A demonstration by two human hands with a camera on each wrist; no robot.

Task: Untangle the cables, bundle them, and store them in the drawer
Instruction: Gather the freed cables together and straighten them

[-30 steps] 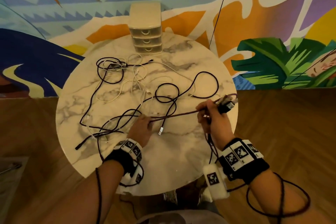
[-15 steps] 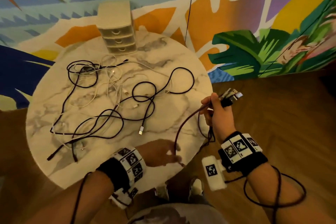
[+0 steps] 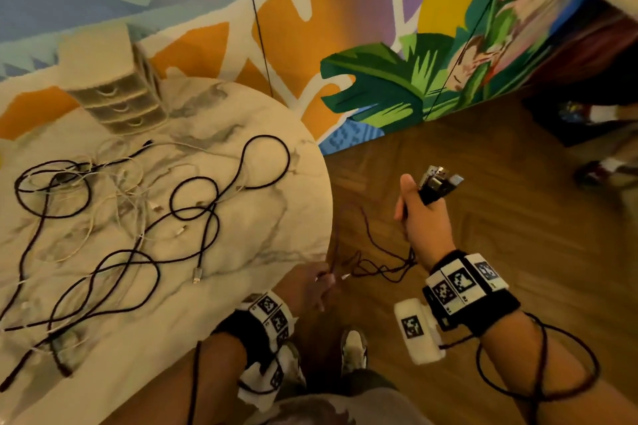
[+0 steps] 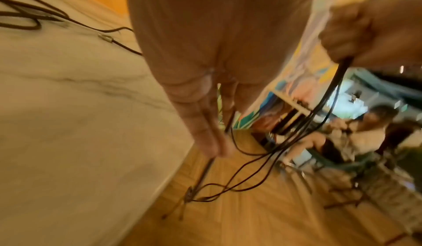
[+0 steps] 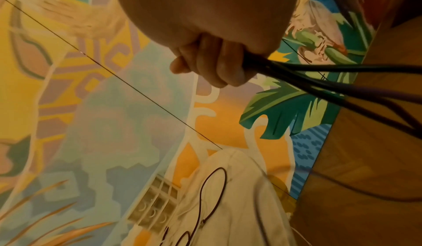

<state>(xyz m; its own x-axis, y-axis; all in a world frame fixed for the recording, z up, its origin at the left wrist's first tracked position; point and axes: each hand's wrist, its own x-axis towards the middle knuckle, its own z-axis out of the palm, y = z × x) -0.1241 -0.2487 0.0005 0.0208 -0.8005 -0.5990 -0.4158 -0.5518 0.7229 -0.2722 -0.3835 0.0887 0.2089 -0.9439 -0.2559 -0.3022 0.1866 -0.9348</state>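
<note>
My right hand (image 3: 411, 203) hangs over the wooden floor, right of the round marble table (image 3: 276, 252). It grips a bunch of dark cable strands with metal plugs (image 3: 440, 181) sticking out above the fist. In the right wrist view its fingers (image 5: 212, 67) curl round the black strands (image 5: 319, 80). The dark cable (image 3: 376, 266) sags in loops to my left hand (image 3: 326, 278), which pinches it near the table's edge. My left fingertips (image 4: 212, 145) hold the strand (image 4: 203, 174). Several black and white cables (image 3: 138, 217) lie tangled on the table. A small beige drawer unit (image 3: 114, 97) stands at its back, drawers closed.
A painted mural wall (image 3: 379, 28) runs behind the table, with a thin black wire (image 3: 257, 28) hanging down it. Wooden floor (image 3: 483, 183) spreads to the right. Another person's shoe (image 3: 600, 172) shows at far right, and a seated person (image 4: 356, 129) appears blurred in the left wrist view.
My left hand has slid along the dark cable from the tabletop to its near edge. The cable now hangs off the table between both hands. The view has swung right.
</note>
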